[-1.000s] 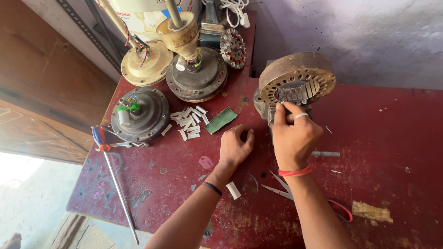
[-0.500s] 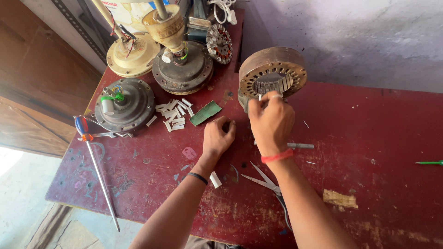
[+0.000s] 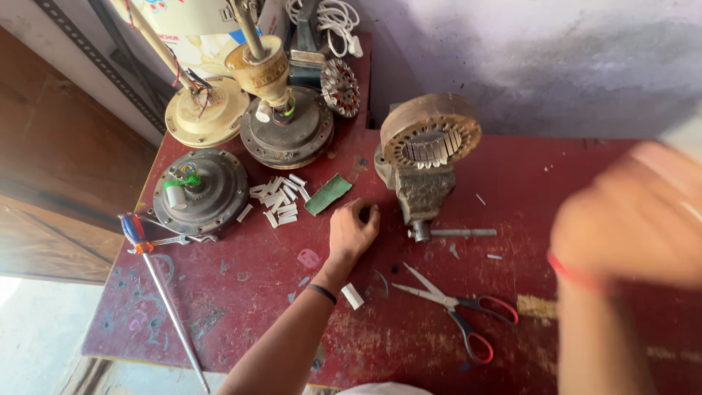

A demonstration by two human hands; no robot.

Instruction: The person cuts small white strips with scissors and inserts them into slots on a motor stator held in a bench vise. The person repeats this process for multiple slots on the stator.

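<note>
A fan-motor repair workshop. A slotted stator is clamped in a bench vise on a worn red table. Left of the vise stand opened motor housings; scissors lie near it.

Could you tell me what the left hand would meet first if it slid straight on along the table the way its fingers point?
Probably the base of the small bench vise clamping the rusty stator ring: the left hand rests curled on the red table, knuckles aimed up-right, though the green strip lies close.

You see soft daylight all over the red table, and it looks brightest at the bottom left corner. Shadows are faint. Your right hand is a big blur, maybe half closed. Your left hand and the scissors look sharp. Straight lines bend near the edges.
</note>
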